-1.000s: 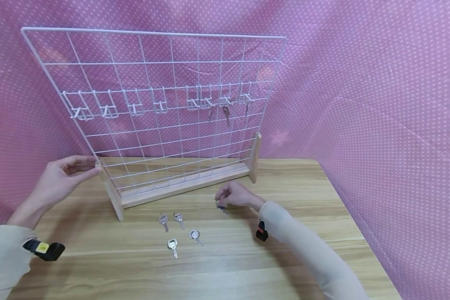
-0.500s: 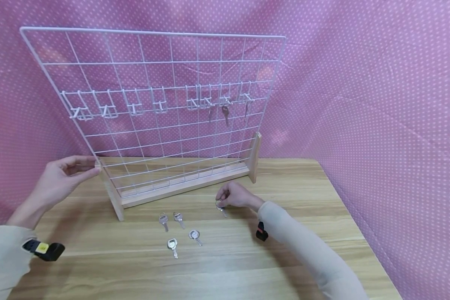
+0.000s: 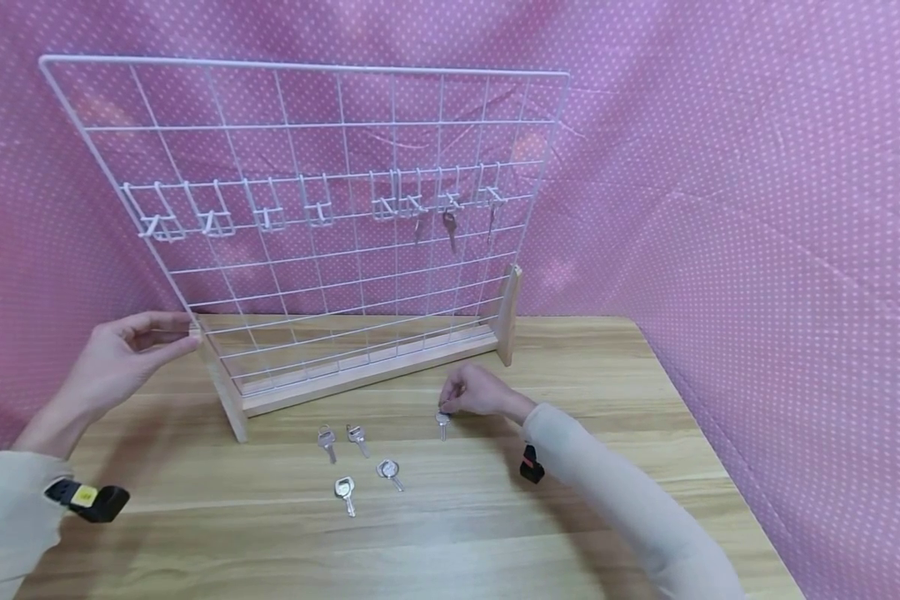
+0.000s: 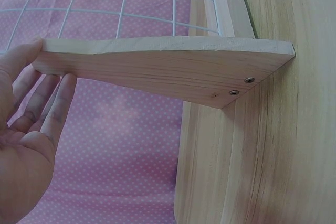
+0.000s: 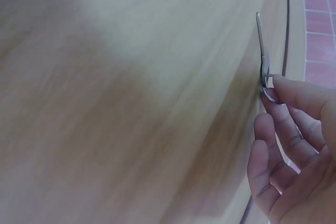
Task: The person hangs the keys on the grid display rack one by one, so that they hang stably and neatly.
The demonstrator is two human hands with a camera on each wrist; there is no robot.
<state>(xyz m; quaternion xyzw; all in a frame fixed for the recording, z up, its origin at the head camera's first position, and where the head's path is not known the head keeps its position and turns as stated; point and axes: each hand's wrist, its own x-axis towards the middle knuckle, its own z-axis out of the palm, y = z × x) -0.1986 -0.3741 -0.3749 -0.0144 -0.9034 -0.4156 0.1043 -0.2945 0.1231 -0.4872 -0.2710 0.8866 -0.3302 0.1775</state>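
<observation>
My right hand (image 3: pixel 477 392) pinches a silver key (image 3: pixel 442 420) by its ring, just above the table. In the right wrist view, thumb and forefinger hold the ring, and the key's blade (image 5: pixel 260 35) points away from the hand. At the left, my left hand (image 3: pixel 120 358) grips the top of the wooden side foot (image 4: pixel 157 69) of a white wire grid rack (image 3: pixel 307 65), thumb on one face and fingertips on the other. Several silver keys lie on the table left of my right hand, among them one key (image 3: pixel 345 488) nearest me.
A row of white wire hooks (image 3: pixel 270 218) hangs across the grid. Keys hang at the right-hand hooks, one key (image 3: pixel 451 227) showing most plainly. The rack's wooden base bar (image 3: pixel 367 373) crosses the wooden table (image 3: pixel 570 400). Pink dotted cloth (image 3: pixel 757 208) surrounds the table.
The key in my right hand has swung from slanting to pointing nearly straight toward me, and that hand has shifted slightly right. My left hand stays put on the rack.
</observation>
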